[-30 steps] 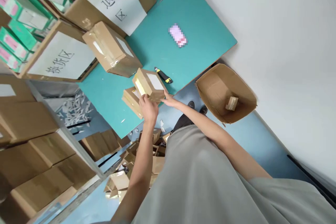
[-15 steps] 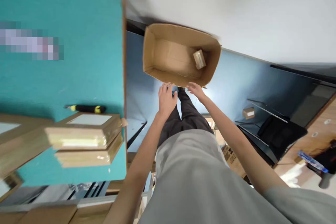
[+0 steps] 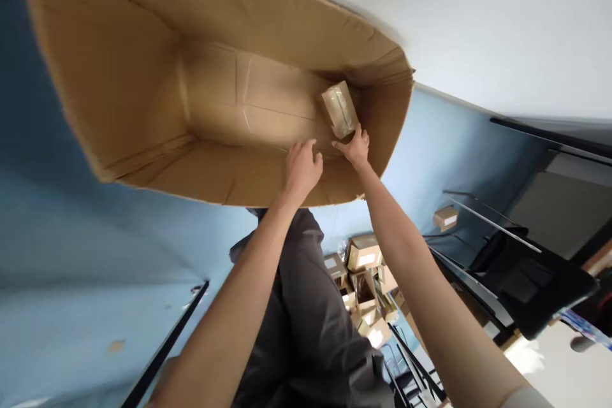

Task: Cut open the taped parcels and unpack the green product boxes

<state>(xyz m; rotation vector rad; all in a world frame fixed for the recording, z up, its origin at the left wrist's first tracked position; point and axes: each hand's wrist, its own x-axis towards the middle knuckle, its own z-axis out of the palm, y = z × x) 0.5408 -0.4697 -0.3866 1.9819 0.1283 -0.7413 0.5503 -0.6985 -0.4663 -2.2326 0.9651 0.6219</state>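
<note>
A large open cardboard carton (image 3: 210, 169) spans the upper part of the view. Inside it, towards the right end, lies a small brown box (image 3: 341, 108) with clear tape along it. My right hand (image 3: 354, 145) reaches into the carton at the near end of this box, thumb and fingers spread around that end; whether they touch it I cannot tell. My left hand (image 3: 302, 166) hangs over the near wall of the carton, with its fingers bent, thumb apart and nothing held.
A pale wall (image 3: 502, 19) runs behind the carton. Several cardboard boxes (image 3: 366, 258) are heaped on the blue floor (image 3: 143, 229) beyond my legs. To the right are a black chair (image 3: 530, 280) and another small box (image 3: 445, 218). A dark metal bar (image 3: 167, 344) stands at lower left.
My hands have left the stacked boxes on the green table and moved down into the carton. The view has turned and come closer to it, and the table is out of sight.
</note>
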